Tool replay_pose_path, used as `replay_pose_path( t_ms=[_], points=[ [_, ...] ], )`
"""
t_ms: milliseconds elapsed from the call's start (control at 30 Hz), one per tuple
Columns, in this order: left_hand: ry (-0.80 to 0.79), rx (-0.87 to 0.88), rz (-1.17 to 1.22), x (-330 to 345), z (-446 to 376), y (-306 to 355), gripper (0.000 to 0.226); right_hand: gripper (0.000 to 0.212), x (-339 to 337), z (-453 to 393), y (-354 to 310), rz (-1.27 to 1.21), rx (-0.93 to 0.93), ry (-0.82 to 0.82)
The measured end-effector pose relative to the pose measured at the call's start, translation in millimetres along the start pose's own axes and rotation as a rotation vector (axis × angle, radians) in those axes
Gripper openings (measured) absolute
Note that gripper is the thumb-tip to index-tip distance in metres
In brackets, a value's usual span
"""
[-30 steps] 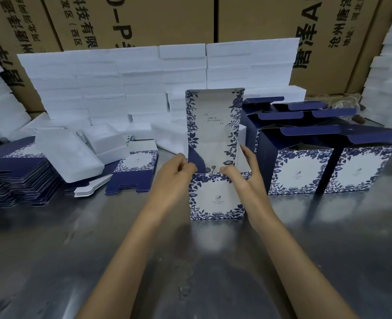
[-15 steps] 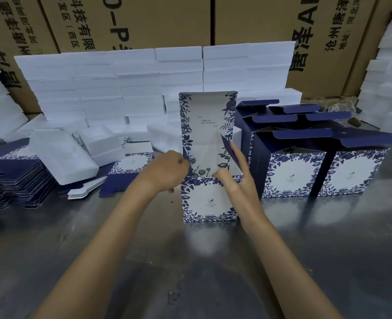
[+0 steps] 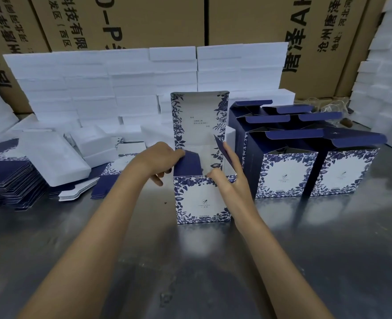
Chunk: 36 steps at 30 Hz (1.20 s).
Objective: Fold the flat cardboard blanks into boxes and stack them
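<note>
Your left hand (image 3: pixel 160 161) pinches the box (image 3: pixel 203 199) side flap inward; right hand (image 3: pixel 228 178), fingers spread, steadies its right wall so it stays square
</note>
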<state>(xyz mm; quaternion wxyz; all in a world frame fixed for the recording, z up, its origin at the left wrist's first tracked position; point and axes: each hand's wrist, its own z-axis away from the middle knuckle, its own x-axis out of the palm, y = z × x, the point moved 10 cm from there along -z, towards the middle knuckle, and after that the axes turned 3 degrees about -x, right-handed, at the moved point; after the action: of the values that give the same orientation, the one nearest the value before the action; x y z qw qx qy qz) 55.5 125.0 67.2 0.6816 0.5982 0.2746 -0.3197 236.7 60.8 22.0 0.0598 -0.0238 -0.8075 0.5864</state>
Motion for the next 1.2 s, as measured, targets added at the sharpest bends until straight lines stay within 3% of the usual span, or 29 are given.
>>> replay_pose_path(
  t_ms=[100,233,333,400,467,533,600,733,833,933,1200],
  points=[
    [0.068,-0.017,0.111,4.9,-6.7,-3.4,0.027,0.065,-1.4,-0.8,0.0,0.015,-0.006,0.005],
    [-0.023,-0.052,0.193,13.1,-12.3,-10.1,0.031,0.062,-2.6,-0.5,-0.1,0.012,-0.005,0.012],
    [0.173,0.009,0.325,4.7,-8.2,-14.8,0.033,0.058,-2.3,-0.2,-2.2,-0.013,-0.003,0.006],
    [0.333,0.113,0.635,3.1,3.1,-18.0,0.023,0.058,-1.5,0.5,-3.9,-0.017,0.026,-0.018],
    [0.287,0.191,0.996,16.1,12.5,-18.7,0.013,0.064,-0.1,-2.7,-3.3,-0.002,0.057,-0.061],
    [0.194,0.224,1.170,29.9,19.2,-19.4,0.009,0.062,-4.6,-7.7,2.5,-0.048,0.146,-0.056],
    [0.140,0.249,1.211,38.0,23.3,-20.6,0.017,0.053,-13.5,-9.3,6.2,-0.053,0.233,-0.064],
    [0.111,0.258,1.243,40.6,26.3,-24.7,0.029,0.030,-36.5,-11.0,-10.4,0.172,0.186,-0.137],
    [0.105,0.256,1.221,42.5,29.4,-23.1,0.027,0.047,-37.8,-15.3,-18.6,0.374,0.255,-0.245],
    [0.112,0.257,1.206,43.3,31.8,-22.8,0.027,0.045,-24.9,-17.2,-21.8,0.554,0.253,-0.392],
    [0.126,0.286,1.137,40.3,30.4,-24.6,0.031,0.051,-20.1,-31.8,-28.8,0.673,0.220,-0.456]
  ],
)
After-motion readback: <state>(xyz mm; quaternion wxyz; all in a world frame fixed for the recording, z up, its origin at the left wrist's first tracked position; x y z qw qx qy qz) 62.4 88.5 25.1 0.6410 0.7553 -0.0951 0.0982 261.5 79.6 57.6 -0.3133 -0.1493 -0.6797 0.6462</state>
